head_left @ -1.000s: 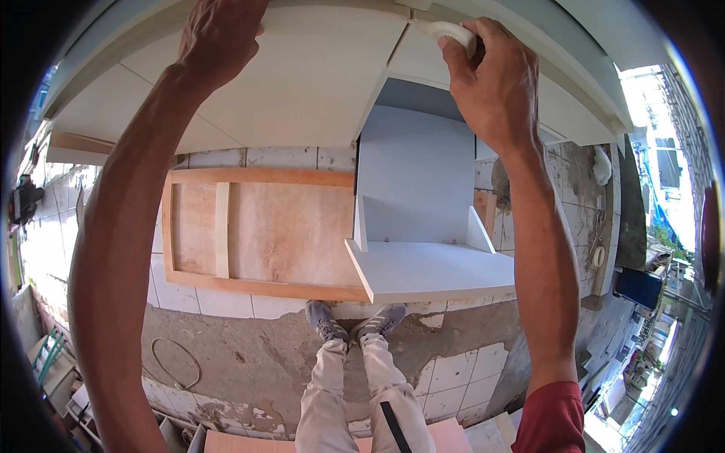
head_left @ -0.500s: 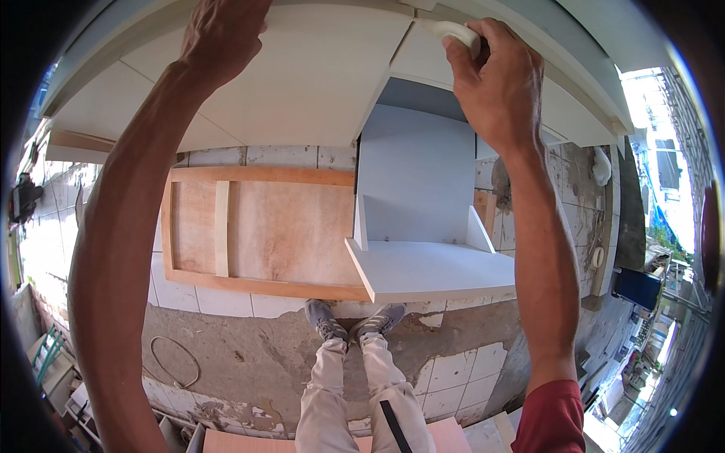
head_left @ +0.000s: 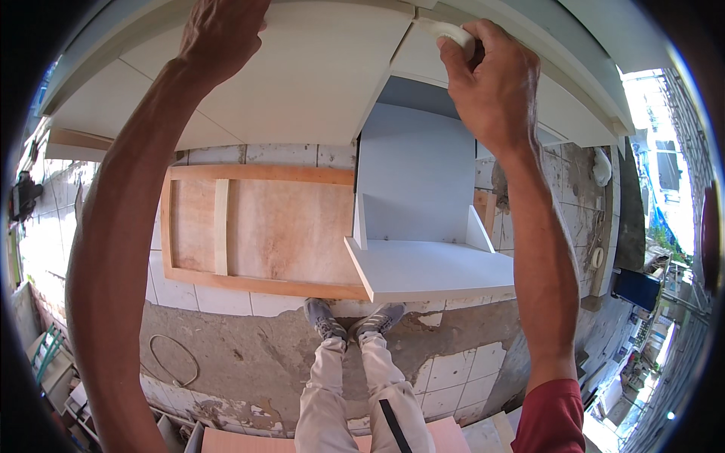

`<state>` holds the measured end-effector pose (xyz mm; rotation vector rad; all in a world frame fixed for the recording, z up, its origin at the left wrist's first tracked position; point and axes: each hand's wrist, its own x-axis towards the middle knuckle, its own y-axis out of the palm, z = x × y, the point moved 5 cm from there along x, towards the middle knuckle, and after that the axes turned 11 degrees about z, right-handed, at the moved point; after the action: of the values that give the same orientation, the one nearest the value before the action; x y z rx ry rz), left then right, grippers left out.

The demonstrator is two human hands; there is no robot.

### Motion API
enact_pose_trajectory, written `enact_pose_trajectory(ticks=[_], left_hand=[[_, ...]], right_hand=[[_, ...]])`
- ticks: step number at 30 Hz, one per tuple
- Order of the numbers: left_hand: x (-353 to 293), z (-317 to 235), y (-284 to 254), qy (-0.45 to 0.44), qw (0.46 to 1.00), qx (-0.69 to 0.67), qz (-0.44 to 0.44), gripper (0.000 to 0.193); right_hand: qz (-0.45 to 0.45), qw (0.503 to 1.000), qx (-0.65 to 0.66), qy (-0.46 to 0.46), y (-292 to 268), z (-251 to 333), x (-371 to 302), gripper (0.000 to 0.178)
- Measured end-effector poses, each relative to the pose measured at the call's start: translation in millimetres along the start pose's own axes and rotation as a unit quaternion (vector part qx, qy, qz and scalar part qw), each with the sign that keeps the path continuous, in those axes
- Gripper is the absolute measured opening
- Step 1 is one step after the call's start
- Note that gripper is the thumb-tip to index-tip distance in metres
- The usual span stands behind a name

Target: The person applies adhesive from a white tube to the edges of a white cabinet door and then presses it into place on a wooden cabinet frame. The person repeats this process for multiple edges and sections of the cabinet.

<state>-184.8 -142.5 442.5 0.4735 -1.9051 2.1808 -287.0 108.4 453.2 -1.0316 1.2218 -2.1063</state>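
My right hand (head_left: 495, 83) is closed around a roll of cream masking tape (head_left: 458, 38), up by the front edge of a pale cabinet (head_left: 302, 68). A short length of tape runs left from the roll to the cabinet's upper edge, near the gap between two fronts. At the top of the view, my left hand (head_left: 223, 38) is held against or just over the cabinet's edge farther left; its fingertips are cut off or hidden. Below the right hand an open drawer (head_left: 442, 272) with a white front juts out toward me.
A plywood panel with a wooden frame (head_left: 260, 284) lies low on the left beside the drawer. My feet stand on a broken tile and cement floor (head_left: 249, 340). A loose cable loop (head_left: 198, 370) lies at left. Another tape roll (head_left: 597, 257) is on the right.
My right hand and the tape roll have shifted slightly to the left along the cabinet's edge. My left hand has hardly moved.
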Motion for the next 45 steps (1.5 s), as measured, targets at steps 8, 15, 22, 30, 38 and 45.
enact_pose_trajectory(ticks=[8, 15, 22, 30, 38, 45], left_hand=[[1, -1, 0, -0.011, 1.0, 0.006, 0.017, 0.033], [1, -2, 1, -0.016, 1.0, 0.01, 0.02, 0.035], [1, -1, 0, -0.018, 0.999, 0.014, 0.025, 0.034], [3, -2, 1, -0.019, 0.999, 0.016, 0.026, 0.034], [1, -3, 0, -0.02, 1.0, 0.004, 0.017, 0.034], [2, -5, -1, -0.009, 1.0, 0.002, 0.008, 0.031]], right_hand=[[-0.01, 1.0, 0.008, -0.009, -1, 0, 1, 0.025], [-0.014, 1.0, 0.009, -0.013, -3, 2, 2, 0.027], [0.015, 1.0, 0.007, 0.008, -4, 5, 6, 0.026], [-0.02, 1.0, 0.014, -0.02, -4, 3, 3, 0.025], [0.0, 1.0, 0.01, -0.009, -3, 1, 5, 0.025], [-0.014, 1.0, 0.011, 0.0, -6, 3, 5, 0.025]])
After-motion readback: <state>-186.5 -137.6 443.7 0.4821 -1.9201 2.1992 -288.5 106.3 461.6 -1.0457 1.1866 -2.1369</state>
